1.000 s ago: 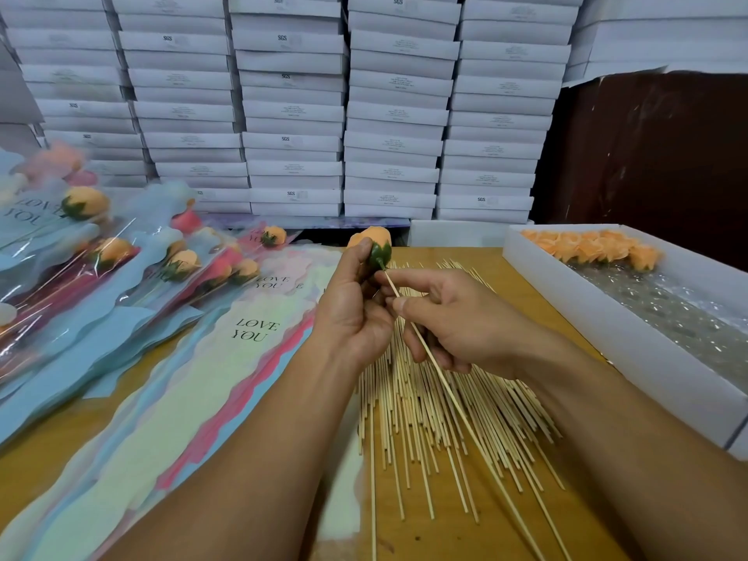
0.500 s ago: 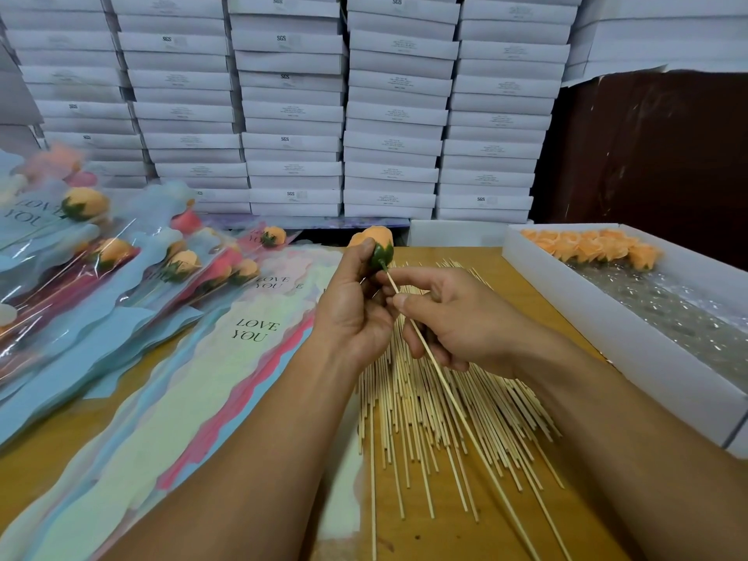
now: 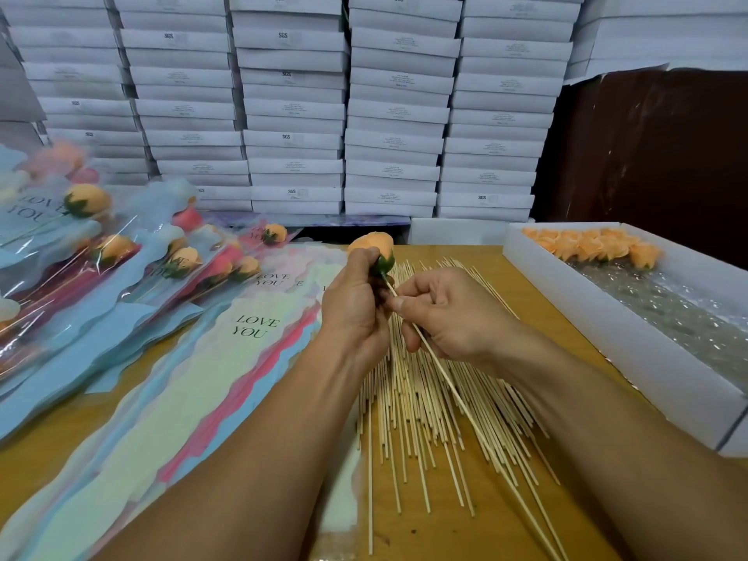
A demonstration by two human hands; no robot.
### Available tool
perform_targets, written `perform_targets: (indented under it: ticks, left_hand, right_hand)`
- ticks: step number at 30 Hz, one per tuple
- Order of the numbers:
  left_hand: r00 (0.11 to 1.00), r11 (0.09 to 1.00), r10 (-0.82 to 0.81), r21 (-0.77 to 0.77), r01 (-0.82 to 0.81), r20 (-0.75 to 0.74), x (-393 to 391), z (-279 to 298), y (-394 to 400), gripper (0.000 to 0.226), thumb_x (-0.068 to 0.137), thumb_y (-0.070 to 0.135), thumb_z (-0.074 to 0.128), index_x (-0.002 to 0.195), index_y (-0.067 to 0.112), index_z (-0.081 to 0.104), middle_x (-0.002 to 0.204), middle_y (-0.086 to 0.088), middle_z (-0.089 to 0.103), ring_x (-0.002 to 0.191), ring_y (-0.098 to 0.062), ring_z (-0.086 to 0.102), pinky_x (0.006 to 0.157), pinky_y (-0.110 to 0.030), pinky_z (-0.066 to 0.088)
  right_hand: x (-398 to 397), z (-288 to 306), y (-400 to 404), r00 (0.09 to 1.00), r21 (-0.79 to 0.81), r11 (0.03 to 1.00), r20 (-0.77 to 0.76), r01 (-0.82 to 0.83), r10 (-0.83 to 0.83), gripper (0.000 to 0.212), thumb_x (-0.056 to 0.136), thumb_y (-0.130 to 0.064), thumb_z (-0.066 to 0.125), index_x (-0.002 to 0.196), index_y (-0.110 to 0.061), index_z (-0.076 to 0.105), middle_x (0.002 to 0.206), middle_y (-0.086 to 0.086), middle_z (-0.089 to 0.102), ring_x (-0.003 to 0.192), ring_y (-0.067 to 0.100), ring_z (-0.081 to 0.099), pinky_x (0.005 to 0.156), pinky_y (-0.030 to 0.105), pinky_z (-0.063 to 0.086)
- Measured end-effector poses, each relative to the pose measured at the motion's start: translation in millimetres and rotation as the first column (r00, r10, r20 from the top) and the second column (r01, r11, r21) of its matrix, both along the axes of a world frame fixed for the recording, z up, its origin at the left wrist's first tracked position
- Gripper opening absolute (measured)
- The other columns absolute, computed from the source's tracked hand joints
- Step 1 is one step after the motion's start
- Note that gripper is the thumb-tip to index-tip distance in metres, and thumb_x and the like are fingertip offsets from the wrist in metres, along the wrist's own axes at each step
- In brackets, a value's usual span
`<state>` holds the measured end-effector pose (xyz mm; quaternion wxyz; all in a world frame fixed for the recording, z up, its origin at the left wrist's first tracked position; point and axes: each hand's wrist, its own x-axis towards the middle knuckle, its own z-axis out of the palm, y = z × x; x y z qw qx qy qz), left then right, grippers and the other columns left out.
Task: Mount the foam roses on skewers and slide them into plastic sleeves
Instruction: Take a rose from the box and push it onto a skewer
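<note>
My left hand [image 3: 356, 301] grips an orange foam rose [image 3: 374, 244] with a green base, held above the table's middle. My right hand [image 3: 449, 313] pinches a long bamboo skewer [image 3: 457, 398] whose tip meets the rose's green base. Under both hands lies a heap of loose skewers [image 3: 421, 402]. A stack of pastel "LOVE YOU" plastic sleeves [image 3: 194, 390] lies left of my left arm.
Finished sleeved roses [image 3: 117, 253] pile up at the left. A long white box [image 3: 631, 338] at the right holds several orange roses [image 3: 595, 244] at its far end over bubble wrap. Stacked white boxes [image 3: 295, 111] wall off the back of the wooden table [image 3: 477, 532].
The skewer has slid slightly further toward the rose's base. Both hands stay almost where they were.
</note>
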<state>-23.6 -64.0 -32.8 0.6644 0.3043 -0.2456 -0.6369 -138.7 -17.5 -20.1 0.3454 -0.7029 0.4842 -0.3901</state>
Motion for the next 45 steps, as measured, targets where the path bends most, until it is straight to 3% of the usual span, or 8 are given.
perform_targets:
  ticks: [8, 11, 18, 25, 30, 35, 42, 45]
  left_hand:
    - [0.948, 1.000, 0.005, -0.015, 0.000, 0.318, -12, -5, 8, 0.051, 0.101, 0.048, 0.048, 0.096, -0.001, 0.063, 0.066, -0.010, 0.063, 0.052, -0.019, 0.056, 0.049, -0.030, 0.046]
    - [0.839, 0.999, -0.049, 0.023, 0.043, 0.543, -15, 1, 8, 0.037, 0.104, 0.024, 0.043, 0.110, -0.008, 0.060, 0.079, -0.023, 0.063, 0.059, -0.025, 0.056, 0.055, -0.033, 0.047]
    - [0.205, 0.980, -0.105, 0.067, 0.186, 0.973, 12, 38, -4, 0.023, 0.100, 0.003, 0.043, 0.112, -0.009, 0.059, 0.101, -0.025, 0.068, 0.068, -0.024, 0.064, 0.072, -0.038, 0.060]
    - [-0.446, 0.973, 0.197, -0.118, 0.199, 0.873, 121, 42, -28, 0.034, 0.098, 0.008, 0.050, 0.064, 0.010, 0.052, 0.063, -0.007, 0.047, 0.064, -0.023, 0.044, 0.058, -0.030, 0.033]
    - [-0.644, 0.975, 0.181, -0.050, 0.216, 0.744, 169, -3, -35, 0.033, 0.104, 0.026, 0.046, 0.118, 0.003, 0.065, 0.128, -0.015, 0.062, 0.120, -0.032, 0.053, 0.104, -0.037, 0.036]
    - [-0.671, 0.959, 0.245, -0.075, 0.273, 0.700, 179, -27, -38, 0.043, 0.108, 0.027, 0.022, 0.099, 0.015, 0.063, 0.105, -0.003, 0.063, 0.113, -0.022, 0.047, 0.115, -0.036, 0.020]
    - [-0.644, 0.900, 0.430, -0.243, 0.362, 0.632, 180, -36, -39, 0.034, 0.103, 0.023, 0.046, 0.074, 0.013, 0.061, 0.082, -0.004, 0.050, 0.103, -0.034, 0.054, 0.112, -0.042, 0.030]
    - [-0.651, 0.915, 0.399, -0.235, 0.327, 0.646, 177, -35, -32, 0.033, 0.102, 0.027, 0.045, 0.082, 0.014, 0.067, 0.097, -0.006, 0.058, 0.117, -0.034, 0.048, 0.100, -0.044, 0.042]
  right_hand:
    - [-7, 5, -5, 0.964, 0.078, 0.992, 0.238, 0.104, -0.120, 0.017, 0.103, -0.018, 0.057, 0.098, -0.006, 0.068, 0.049, 0.002, 0.058, 0.033, 0.006, 0.041, 0.035, 0.018, 0.029]
    - [-11, 5, -9, 0.937, 0.104, 0.984, 0.305, 0.147, -0.172, 0.020, 0.102, -0.016, 0.056, 0.099, -0.003, 0.070, 0.050, 0.006, 0.056, 0.032, 0.008, 0.042, 0.035, 0.018, 0.029]
    - [-21, 4, -16, 0.923, 0.134, 0.976, 0.322, 0.174, -0.209, 0.016, 0.103, -0.018, 0.054, 0.106, -0.011, 0.068, 0.050, -0.001, 0.057, 0.035, 0.008, 0.039, 0.032, 0.016, 0.024]
    - [-22, 1, -19, 0.940, 0.127, 0.977, 0.276, 0.170, -0.200, 0.016, 0.103, -0.019, 0.054, 0.103, -0.014, 0.069, 0.052, 0.000, 0.059, 0.036, 0.009, 0.040, 0.034, 0.017, 0.025]
    - [-22, -1, -19, 0.948, 0.119, 0.980, 0.260, 0.160, -0.186, 0.016, 0.103, -0.019, 0.055, 0.102, -0.011, 0.069, 0.052, 0.000, 0.060, 0.037, 0.009, 0.040, 0.035, 0.017, 0.026]
    - [-22, -1, -19, 0.947, 0.123, 0.979, 0.260, 0.161, -0.188, 0.016, 0.103, -0.020, 0.055, 0.100, -0.012, 0.069, 0.053, 0.000, 0.060, 0.036, 0.008, 0.041, 0.035, 0.016, 0.025]
    - [-21, 0, -16, 0.947, 0.134, 0.980, 0.264, 0.151, -0.182, 0.016, 0.103, -0.019, 0.054, 0.101, -0.011, 0.068, 0.052, 0.000, 0.060, 0.037, 0.010, 0.037, 0.033, 0.017, 0.024]
    - [-21, 1, -16, 0.955, 0.152, 0.974, 0.223, 0.166, -0.197, 0.017, 0.104, -0.019, 0.051, 0.104, -0.014, 0.067, 0.051, -0.002, 0.057, 0.038, 0.009, 0.039, 0.033, 0.018, 0.025]
